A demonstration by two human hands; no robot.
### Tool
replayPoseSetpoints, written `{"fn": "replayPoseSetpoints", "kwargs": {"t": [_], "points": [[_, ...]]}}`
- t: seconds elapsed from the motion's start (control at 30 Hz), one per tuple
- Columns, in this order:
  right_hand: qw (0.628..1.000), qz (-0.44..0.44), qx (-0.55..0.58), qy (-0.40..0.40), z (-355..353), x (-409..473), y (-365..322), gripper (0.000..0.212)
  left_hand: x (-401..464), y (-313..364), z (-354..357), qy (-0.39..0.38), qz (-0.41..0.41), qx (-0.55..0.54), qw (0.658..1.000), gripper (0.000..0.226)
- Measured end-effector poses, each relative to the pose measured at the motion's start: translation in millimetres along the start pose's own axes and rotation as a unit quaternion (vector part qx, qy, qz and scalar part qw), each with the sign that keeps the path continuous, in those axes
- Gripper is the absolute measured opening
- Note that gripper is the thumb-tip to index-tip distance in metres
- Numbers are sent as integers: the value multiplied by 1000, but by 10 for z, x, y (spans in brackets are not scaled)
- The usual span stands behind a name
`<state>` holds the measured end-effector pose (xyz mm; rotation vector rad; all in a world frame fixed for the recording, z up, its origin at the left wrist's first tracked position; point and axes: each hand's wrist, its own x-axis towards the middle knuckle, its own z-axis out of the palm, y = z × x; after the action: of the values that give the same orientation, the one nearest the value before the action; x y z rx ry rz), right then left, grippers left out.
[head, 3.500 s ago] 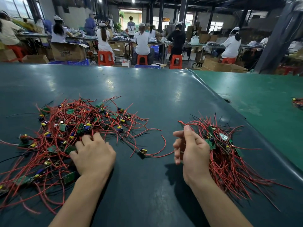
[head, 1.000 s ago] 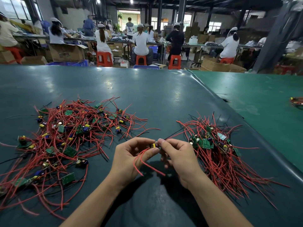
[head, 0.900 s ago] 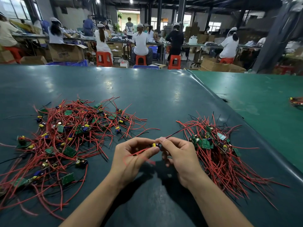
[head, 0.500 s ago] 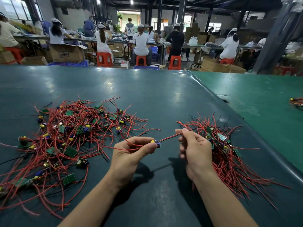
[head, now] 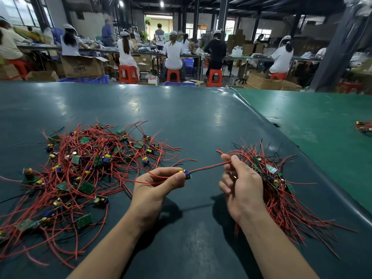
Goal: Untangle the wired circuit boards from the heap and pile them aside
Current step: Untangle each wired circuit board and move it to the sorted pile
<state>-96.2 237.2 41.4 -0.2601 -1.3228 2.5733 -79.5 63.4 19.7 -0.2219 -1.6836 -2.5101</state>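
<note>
A tangled heap of small green circuit boards with red and black wires spreads over the left of the dark mat. A sorted pile of the same boards lies at the right. Between them my left hand pinches one small wired circuit board at its fingertips. Its red and black wires stretch straight to my right hand, which pinches them between thumb and forefinger just in front of the sorted pile. Another red lead of that board trails back across my left hand.
The dark green mat ends at a raised seam on the right, beyond which lies a lighter green table with another wire bundle. Several workers sit on red stools at benches behind.
Both hands met over one board, then drew apart. My right hand slid right along the wires toward the sorted pile, pulling them straight, while my left hand kept the board.
</note>
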Motion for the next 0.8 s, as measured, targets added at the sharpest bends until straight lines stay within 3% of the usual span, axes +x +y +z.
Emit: {"fn": "replayPoseSetpoints", "kwargs": {"t": [0.37,0.47,0.57,0.6,0.67,0.73,0.8], "points": [[993,-96,-65,23,-51,30,-5,26,28,32,-79,23,-7,-51,998,59],[984,-131,-100,69,-89,58,-2,27,-6,8,-51,6,-7,-17,1000,41],[983,-150,-90,63,-104,54,24,13,-17,-2,-15,11,-2,-15,1000,24],[988,-126,-83,44,-91,48,35,4,-5,4,-20,23,0,-31,999,29],[995,-23,-100,-8,-58,26,68,23,28,8,-47,55,-2,-72,996,40],[981,89,-149,-87,-5,-48,113,43,40,-1,-61,68,-6,-89,994,31],[956,134,-196,-170,31,-145,167,47,36,-20,-62,59,-3,-57,997,25]]}}
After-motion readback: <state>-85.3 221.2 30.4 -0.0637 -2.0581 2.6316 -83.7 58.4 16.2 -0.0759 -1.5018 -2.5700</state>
